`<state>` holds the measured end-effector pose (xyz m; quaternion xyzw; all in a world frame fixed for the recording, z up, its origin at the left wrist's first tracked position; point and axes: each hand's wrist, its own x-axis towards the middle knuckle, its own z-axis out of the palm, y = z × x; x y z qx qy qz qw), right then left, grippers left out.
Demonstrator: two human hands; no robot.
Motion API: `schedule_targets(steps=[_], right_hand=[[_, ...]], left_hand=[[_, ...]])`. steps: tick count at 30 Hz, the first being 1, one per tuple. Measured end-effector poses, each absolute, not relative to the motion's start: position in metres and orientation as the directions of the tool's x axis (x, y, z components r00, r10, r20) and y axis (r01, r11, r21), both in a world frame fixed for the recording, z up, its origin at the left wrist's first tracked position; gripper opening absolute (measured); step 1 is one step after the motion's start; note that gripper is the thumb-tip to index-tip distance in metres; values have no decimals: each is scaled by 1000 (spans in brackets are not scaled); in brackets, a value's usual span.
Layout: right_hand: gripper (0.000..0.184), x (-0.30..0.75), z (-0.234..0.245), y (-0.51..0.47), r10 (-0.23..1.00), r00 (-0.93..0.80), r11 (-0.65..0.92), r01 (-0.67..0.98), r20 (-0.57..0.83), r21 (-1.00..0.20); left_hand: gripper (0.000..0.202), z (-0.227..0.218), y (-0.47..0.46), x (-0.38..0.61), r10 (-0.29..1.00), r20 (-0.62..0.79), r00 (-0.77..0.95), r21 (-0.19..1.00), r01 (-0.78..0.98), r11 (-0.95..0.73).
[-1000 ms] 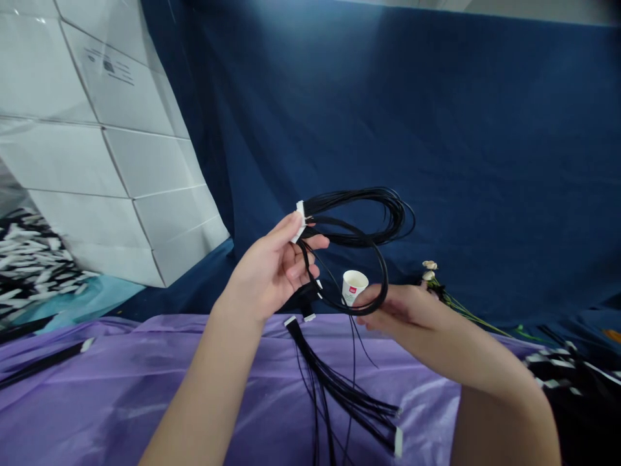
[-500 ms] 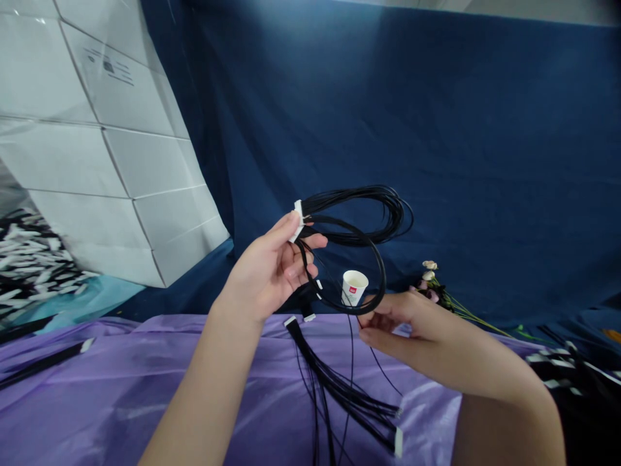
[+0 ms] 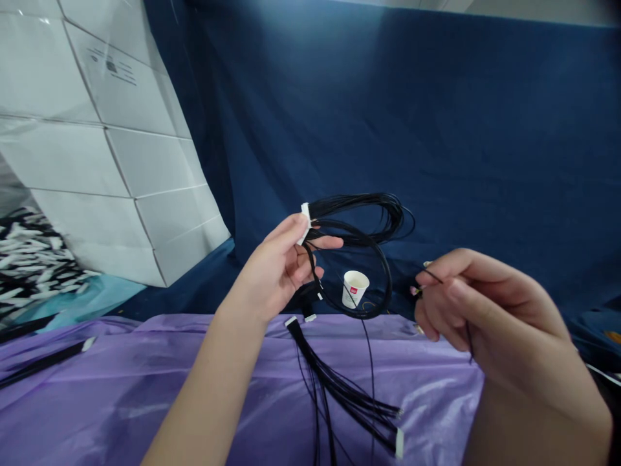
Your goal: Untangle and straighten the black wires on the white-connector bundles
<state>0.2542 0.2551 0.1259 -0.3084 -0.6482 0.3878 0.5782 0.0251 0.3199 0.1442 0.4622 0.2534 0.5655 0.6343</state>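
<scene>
My left hand (image 3: 281,265) pinches the white connector (image 3: 304,223) of a black wire harness (image 3: 373,220), whose wires loop out to the right in the air. A single thin wire hangs below that loop. Over on the right, my right hand (image 3: 485,310) is closed on a thin black wire (image 3: 469,340), with one end poking out past the fingertips and the other dangling under the hand. Beneath the hands, a second black wire harness (image 3: 339,388) with white connectors lies on the purple cloth (image 3: 194,375).
A white paper cup (image 3: 356,288) stands behind the harness loop. White boxes (image 3: 77,155) are stacked at the left, beside a heap of black-and-white harnesses (image 3: 36,259). Another harness (image 3: 43,364) lies on the cloth's left side. A dark blue curtain (image 3: 436,116) hangs behind.
My right hand has moved right and slightly up, away from the harness loop, with a thin wire in its fingers. My left hand has shifted slightly right, still holding the connector.
</scene>
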Motion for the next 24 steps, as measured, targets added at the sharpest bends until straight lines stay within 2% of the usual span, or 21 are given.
schedule_targets(steps=[5,10,13,15,18,21,24], right_hand=[[8,244,132,256,813,77,582,-86,577,-809],[8,244,140,261,849,208,516,-130,486,-847],[8,246,145,261,895,193,442,-266,402,-857],[7,248,147,259,907,162,422,-386,390,-821],[19,251,148,258,909,94,394,-514,406,-762],[24,255,147,258,894,62,414,-493,443,-765],[21,256,145,261,866,99,481,-434,490,-762]], left_hand=[[18,143,318,23,934,189,303,909,-414,-49],[20,141,316,25,924,188,335,943,-325,-74],[21,140,316,28,912,198,358,952,-291,-92],[22,140,316,28,904,202,378,953,-289,-92],[22,140,316,29,896,206,393,952,-294,-90],[22,140,317,28,898,210,387,954,-281,-102],[22,140,317,28,903,201,379,959,-262,-104]])
